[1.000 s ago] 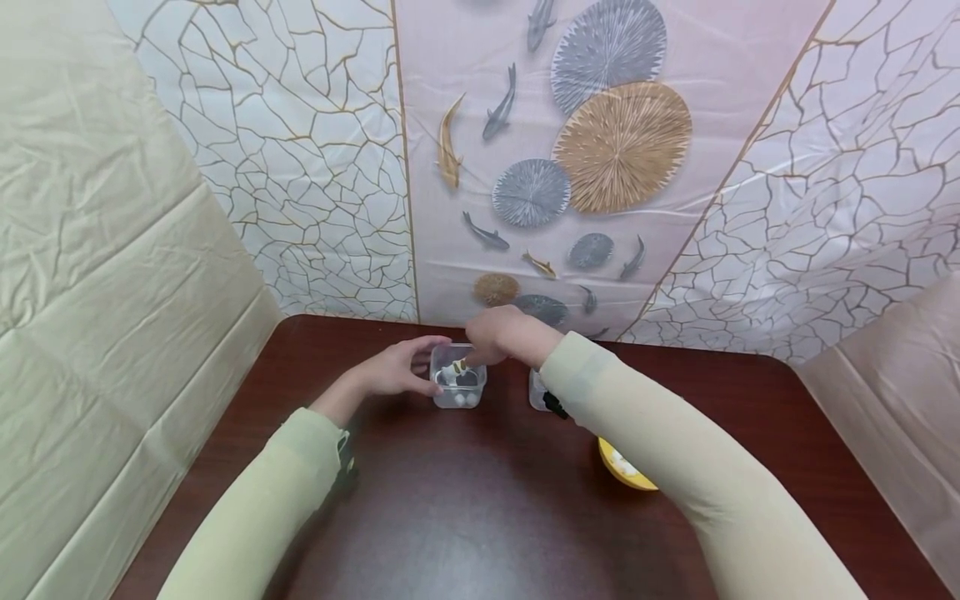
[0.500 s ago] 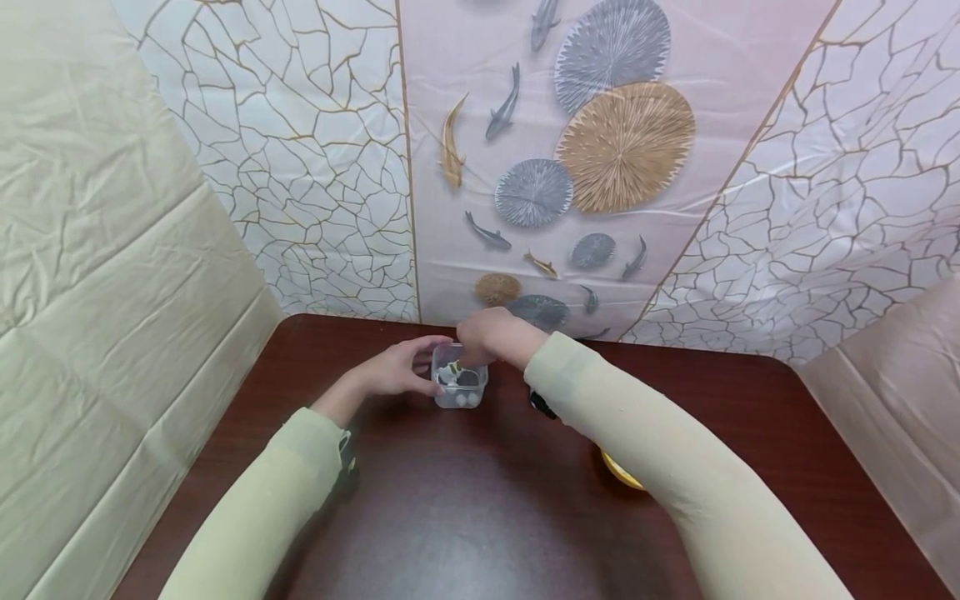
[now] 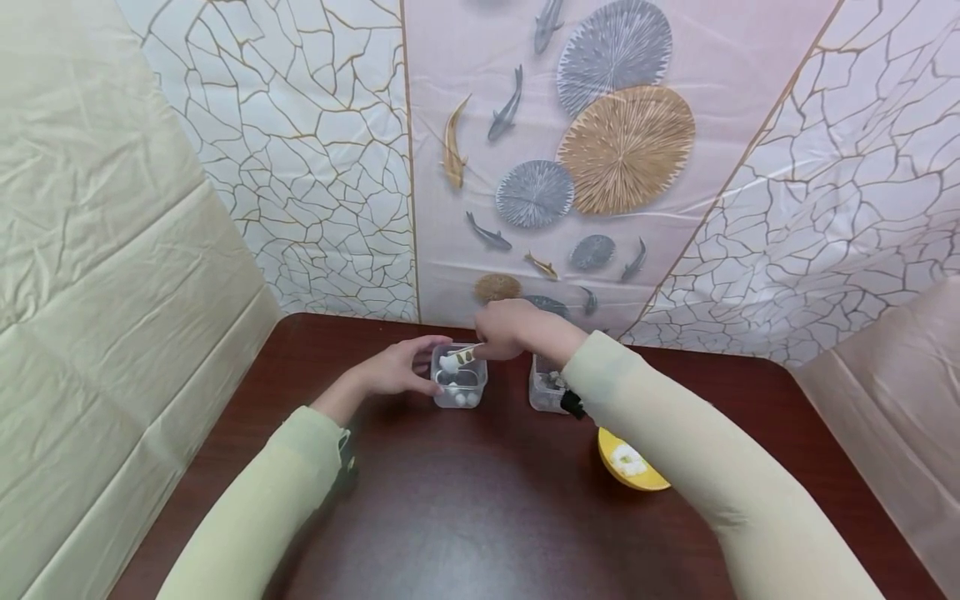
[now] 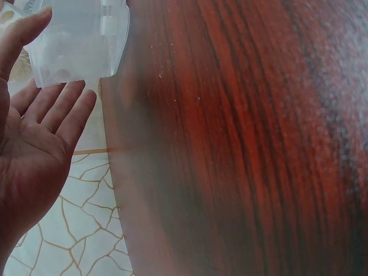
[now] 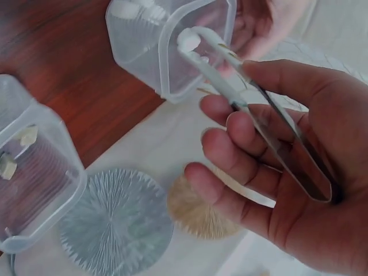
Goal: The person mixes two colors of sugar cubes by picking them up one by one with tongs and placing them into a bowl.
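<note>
My left hand (image 3: 393, 367) holds a small clear plastic container (image 5: 138, 54) from its left side, thumb at the near wall and fingers at the far side. Several white balls lie in it. My right hand (image 3: 506, 327) grips a pair of metal tongs (image 5: 213, 77) with pale tips. Between the tips sits a white ball (image 5: 188, 40), over the container's opening in the head view. In the right wrist view the tongs' bend lies against my palm. Part of the left hand is hidden behind the container there.
To the right stands a second clear container (image 3: 542, 400) holding small beige chunks (image 5: 26, 136). Nearer, a yellow bowl (image 3: 630, 482) with something white inside is partly covered by my right sleeve (image 3: 697, 442). The dark wooden table (image 3: 450, 500) ends at a patterned cloth backdrop (image 3: 337, 167).
My right hand dipped left into the container, then came up and back to the right; a white ball now shows at the tongs' tips. The left hand has stayed in place.
</note>
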The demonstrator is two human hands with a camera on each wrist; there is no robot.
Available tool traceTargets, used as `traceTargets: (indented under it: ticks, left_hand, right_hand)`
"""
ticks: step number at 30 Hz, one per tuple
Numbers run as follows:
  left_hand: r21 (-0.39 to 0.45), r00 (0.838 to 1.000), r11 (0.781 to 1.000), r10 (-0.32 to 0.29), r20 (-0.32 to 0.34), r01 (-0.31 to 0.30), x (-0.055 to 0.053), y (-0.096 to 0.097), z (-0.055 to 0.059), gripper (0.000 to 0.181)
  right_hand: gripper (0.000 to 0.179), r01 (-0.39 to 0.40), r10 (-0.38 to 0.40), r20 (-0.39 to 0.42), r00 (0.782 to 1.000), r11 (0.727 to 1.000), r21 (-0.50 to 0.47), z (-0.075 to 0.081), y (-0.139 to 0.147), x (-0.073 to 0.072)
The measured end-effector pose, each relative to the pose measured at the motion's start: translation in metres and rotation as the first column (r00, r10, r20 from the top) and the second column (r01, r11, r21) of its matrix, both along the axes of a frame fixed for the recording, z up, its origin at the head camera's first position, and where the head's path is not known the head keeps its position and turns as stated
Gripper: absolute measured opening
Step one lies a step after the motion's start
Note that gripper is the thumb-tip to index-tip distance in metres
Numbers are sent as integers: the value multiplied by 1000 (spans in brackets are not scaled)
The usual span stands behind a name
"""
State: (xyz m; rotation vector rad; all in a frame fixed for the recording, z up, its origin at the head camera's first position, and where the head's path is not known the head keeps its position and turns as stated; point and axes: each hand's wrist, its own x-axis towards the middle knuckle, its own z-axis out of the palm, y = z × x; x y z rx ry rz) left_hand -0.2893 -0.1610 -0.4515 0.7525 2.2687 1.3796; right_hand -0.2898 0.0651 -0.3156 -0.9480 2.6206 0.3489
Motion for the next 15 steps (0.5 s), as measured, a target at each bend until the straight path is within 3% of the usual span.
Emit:
traceTargets:
  ticks: [7,15]
  left_hand:
    - [-11,1000,1000,6,-17,-7,0,1,0,85]
    - [1,1000,1000,-1,-19,1,2,0,3,85]
  right_hand:
    - [54,-54,54,-2,999,981,-185,12,39,9]
    - [44,-113,111,-27,994,947,-302,25,82,29]
